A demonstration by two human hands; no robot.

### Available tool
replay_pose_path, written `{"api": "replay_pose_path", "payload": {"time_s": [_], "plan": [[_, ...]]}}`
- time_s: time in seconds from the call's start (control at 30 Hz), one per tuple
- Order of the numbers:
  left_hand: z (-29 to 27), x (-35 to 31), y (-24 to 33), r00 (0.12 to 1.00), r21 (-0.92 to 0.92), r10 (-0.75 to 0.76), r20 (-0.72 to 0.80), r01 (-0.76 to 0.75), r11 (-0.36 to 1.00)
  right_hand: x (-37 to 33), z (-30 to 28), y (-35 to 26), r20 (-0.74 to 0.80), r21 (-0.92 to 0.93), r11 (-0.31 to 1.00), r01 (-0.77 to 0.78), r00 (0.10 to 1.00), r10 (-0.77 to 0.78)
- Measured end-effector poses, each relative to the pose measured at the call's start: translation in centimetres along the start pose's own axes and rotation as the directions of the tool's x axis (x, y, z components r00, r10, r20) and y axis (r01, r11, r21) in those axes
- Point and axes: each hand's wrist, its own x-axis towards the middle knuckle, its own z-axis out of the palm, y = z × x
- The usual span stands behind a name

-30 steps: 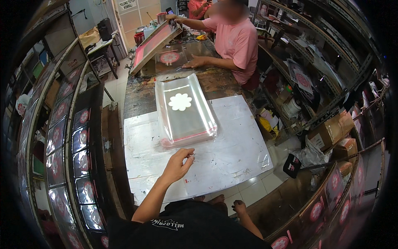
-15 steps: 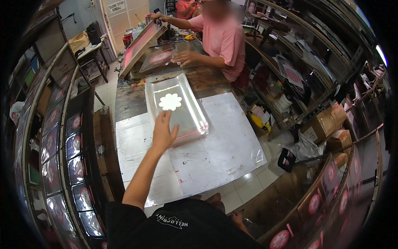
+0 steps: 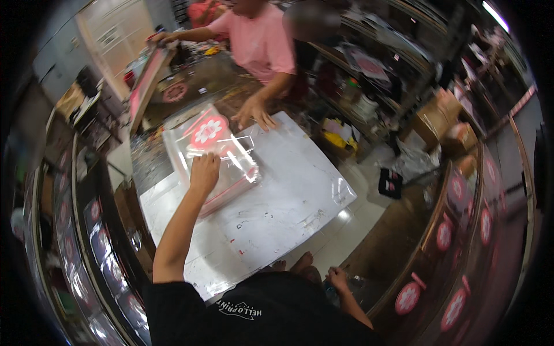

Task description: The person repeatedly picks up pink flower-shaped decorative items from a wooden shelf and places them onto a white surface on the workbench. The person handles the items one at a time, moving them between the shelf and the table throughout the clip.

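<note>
My left hand (image 3: 205, 172) is closed, its fingers at the near edge of a clear plastic sheet (image 3: 209, 131) printed with a pink shape and a white flower. The sheet lies over a shiny stack of clear plastic (image 3: 228, 173) on the white-covered table. Low on the right, beside my body, my right hand (image 3: 337, 278) has its fingers curled; what they hold, if anything, cannot be made out. A co-worker's hand (image 3: 254, 113), fingers spread, is just beyond the sheet's right side.
Across the table, a person in a pink shirt (image 3: 259, 43) holds up a tilted screen-printing frame (image 3: 149, 86). Racks with printed sheets stand at left and right (image 3: 407, 297). Cardboard boxes (image 3: 437, 118) and a plastic bag (image 3: 412, 153) sit on the right.
A pink-and-white printed sheet now lies over the stack, where a plain white flower showed. My left hand has closed. The co-worker's hand has come nearer the stack. The view has turned.
</note>
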Motion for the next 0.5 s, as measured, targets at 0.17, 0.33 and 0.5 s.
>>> {"api": "replay_pose_path", "payload": {"time_s": [0.17, 0.33, 0.5], "plan": [[-8.0, -0.8, 12.0, 0.946, -0.245, 0.324, 0.014, -0.311, 0.918, -4.8, 2.6, -14.1, 0.109, 0.347, 0.911, 0.221, 0.956, -0.273], [-10.3, -2.4, 22.6, 0.808, -0.374, 0.589, -0.034, -0.557, 0.742, -10.2, 3.4, -27.4, 0.235, 0.579, 0.756, 0.304, 0.826, -0.512], [-11.4, -3.9, 31.6, 0.63, -0.464, 0.759, -0.163, -0.728, 0.504, -9.3, 1.3, -27.5, -0.052, 0.463, 0.746, 0.479, 0.855, -0.516]]}}
